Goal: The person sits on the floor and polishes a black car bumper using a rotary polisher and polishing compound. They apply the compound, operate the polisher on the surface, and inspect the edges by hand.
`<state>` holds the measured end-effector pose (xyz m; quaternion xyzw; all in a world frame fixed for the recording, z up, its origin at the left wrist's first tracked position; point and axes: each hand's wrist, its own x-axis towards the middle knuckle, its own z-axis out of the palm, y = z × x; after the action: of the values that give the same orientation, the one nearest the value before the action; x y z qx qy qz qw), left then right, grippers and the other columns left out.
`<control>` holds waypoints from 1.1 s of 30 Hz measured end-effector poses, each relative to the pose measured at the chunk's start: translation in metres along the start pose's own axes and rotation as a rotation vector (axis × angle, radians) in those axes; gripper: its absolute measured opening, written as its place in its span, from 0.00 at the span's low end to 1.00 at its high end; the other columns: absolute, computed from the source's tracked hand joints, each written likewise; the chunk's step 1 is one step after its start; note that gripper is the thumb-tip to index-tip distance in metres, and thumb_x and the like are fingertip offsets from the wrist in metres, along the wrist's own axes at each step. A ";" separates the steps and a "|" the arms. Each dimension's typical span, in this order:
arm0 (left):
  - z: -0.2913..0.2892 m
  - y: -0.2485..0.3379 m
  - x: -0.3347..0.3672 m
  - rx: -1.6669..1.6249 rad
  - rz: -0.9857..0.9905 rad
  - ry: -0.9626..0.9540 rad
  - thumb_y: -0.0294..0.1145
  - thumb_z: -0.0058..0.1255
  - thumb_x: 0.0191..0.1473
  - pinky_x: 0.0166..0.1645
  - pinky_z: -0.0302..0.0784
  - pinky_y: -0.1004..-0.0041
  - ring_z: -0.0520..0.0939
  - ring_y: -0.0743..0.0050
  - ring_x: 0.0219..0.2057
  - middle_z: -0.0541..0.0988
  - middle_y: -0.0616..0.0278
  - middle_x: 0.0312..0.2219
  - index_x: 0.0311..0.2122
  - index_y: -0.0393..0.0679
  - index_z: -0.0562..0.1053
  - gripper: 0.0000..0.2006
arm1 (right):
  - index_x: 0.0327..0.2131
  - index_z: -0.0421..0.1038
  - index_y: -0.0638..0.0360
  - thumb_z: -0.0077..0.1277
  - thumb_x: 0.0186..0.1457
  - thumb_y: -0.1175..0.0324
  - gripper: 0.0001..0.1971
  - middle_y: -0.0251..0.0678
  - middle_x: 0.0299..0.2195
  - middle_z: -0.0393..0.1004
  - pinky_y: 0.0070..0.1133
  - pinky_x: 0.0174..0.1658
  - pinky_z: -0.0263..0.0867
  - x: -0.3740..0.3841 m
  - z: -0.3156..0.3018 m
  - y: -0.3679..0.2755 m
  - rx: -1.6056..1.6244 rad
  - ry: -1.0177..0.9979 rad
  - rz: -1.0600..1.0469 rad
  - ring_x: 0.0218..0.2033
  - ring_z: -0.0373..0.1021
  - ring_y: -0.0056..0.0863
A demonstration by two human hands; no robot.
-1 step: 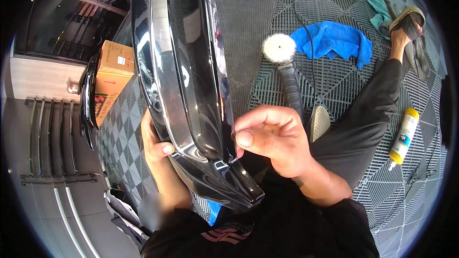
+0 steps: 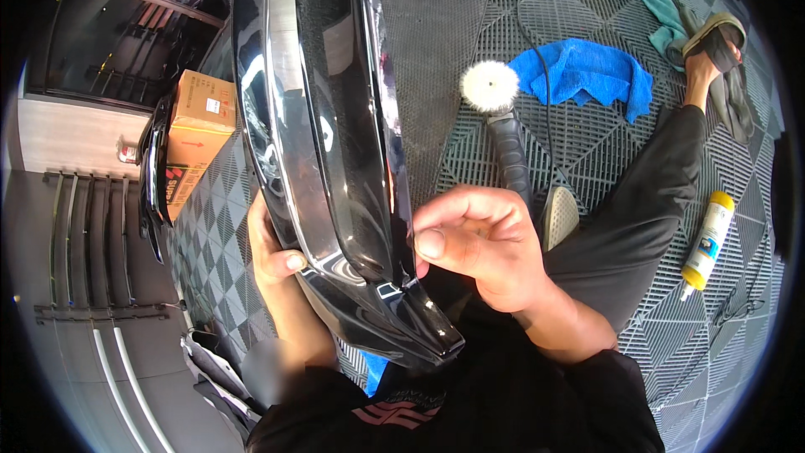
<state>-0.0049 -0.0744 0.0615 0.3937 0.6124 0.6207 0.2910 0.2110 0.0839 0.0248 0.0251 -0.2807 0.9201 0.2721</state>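
Observation:
A long, glossy black car bumper trim piece (image 2: 289, 117) runs from the top of the view down to my lap, its narrow end tilted to the right. My left hand (image 2: 275, 256) grips its left edge near the lower end, thumb on the shiny face and the other fingers mostly hidden beneath. At the right edge, my right hand (image 2: 478, 243) is closed in a pinch, thumb and curled fingers touching or nearly touching the rim. Whatever lies between those fingertips is hidden.
On the grey tiled floor lie a polisher (image 2: 507, 147) with a white fluffy pad, a blue towel (image 2: 587, 75), a yellow-capped bottle (image 2: 709, 239) and a teal cloth (image 2: 658, 13). My outstretched leg (image 2: 646, 210) is at right. A cardboard box (image 2: 197, 138) stands left.
The polisher's white pad looks slightly different in its fibres. My hands and the trim piece show no visible movement.

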 end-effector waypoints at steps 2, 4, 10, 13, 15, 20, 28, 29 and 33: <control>0.002 0.001 0.004 -0.003 0.014 0.017 0.47 0.69 0.27 0.53 0.72 0.69 0.78 0.63 0.46 0.74 0.50 0.46 0.57 0.26 0.61 0.51 | 0.39 0.75 0.69 0.56 0.57 0.76 0.07 0.35 0.30 0.77 0.17 0.35 0.71 0.004 0.000 -0.001 -0.018 -0.013 -0.022 0.30 0.73 0.19; 0.002 0.001 0.003 -0.004 0.004 0.021 0.47 0.69 0.27 0.52 0.72 0.69 0.78 0.63 0.45 0.75 0.50 0.46 0.56 0.26 0.61 0.51 | 0.38 0.75 0.69 0.56 0.57 0.76 0.07 0.35 0.29 0.77 0.17 0.35 0.71 0.004 -0.001 -0.001 -0.031 -0.017 -0.030 0.30 0.73 0.19; 0.008 0.004 0.004 -0.003 0.032 0.038 0.47 0.69 0.27 0.51 0.73 0.70 0.78 0.64 0.44 0.75 0.51 0.44 0.56 0.27 0.62 0.51 | 0.38 0.74 0.70 0.56 0.57 0.77 0.06 0.36 0.29 0.77 0.17 0.34 0.71 0.003 0.000 -0.001 -0.045 -0.013 -0.029 0.30 0.73 0.18; 0.009 0.004 0.003 -0.001 0.035 0.033 0.47 0.69 0.27 0.51 0.73 0.70 0.78 0.63 0.44 0.75 0.51 0.44 0.56 0.27 0.62 0.51 | 0.37 0.74 0.69 0.56 0.57 0.78 0.06 0.36 0.29 0.77 0.17 0.34 0.71 0.003 0.001 -0.001 -0.060 -0.012 -0.034 0.30 0.73 0.18; 0.009 0.006 0.004 0.009 0.026 0.024 0.47 0.69 0.27 0.51 0.73 0.70 0.78 0.63 0.44 0.75 0.51 0.44 0.56 0.27 0.62 0.51 | 0.37 0.74 0.69 0.56 0.56 0.78 0.05 0.36 0.29 0.77 0.17 0.34 0.71 0.003 0.000 -0.001 -0.070 -0.018 -0.036 0.30 0.73 0.18; 0.007 0.002 0.002 -0.012 0.035 0.001 0.47 0.69 0.27 0.51 0.73 0.69 0.78 0.63 0.44 0.75 0.50 0.44 0.56 0.27 0.62 0.51 | 0.37 0.74 0.70 0.55 0.56 0.81 0.05 0.37 0.31 0.77 0.18 0.34 0.71 0.002 -0.001 0.003 -0.038 -0.046 -0.065 0.31 0.74 0.20; -0.004 -0.003 0.000 0.007 0.047 -0.047 0.45 0.67 0.30 0.48 0.78 0.64 0.80 0.55 0.43 0.74 0.41 0.46 0.60 0.27 0.57 0.53 | 0.36 0.74 0.70 0.55 0.55 0.83 0.05 0.39 0.31 0.77 0.19 0.34 0.71 0.001 -0.003 0.009 0.017 -0.053 -0.106 0.30 0.74 0.20; -0.007 -0.005 0.000 0.016 0.066 -0.070 0.45 0.66 0.31 0.47 0.80 0.61 0.81 0.51 0.43 0.73 0.37 0.48 0.62 0.27 0.54 0.54 | 0.36 0.74 0.70 0.55 0.54 0.83 0.05 0.39 0.31 0.77 0.19 0.34 0.71 0.001 -0.003 0.010 0.011 -0.056 -0.112 0.30 0.74 0.20; 0.004 -0.001 0.000 -0.010 0.014 0.001 0.47 0.69 0.27 0.50 0.74 0.68 0.79 0.62 0.43 0.76 0.49 0.44 0.55 0.27 0.63 0.49 | 0.35 0.74 0.70 0.55 0.54 0.83 0.05 0.39 0.31 0.77 0.19 0.33 0.71 0.001 -0.004 0.010 0.035 -0.045 -0.076 0.30 0.74 0.21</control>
<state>-0.0013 -0.0720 0.0605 0.3963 0.6066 0.6260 0.2884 0.2057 0.0793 0.0164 0.0612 -0.2692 0.9131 0.3002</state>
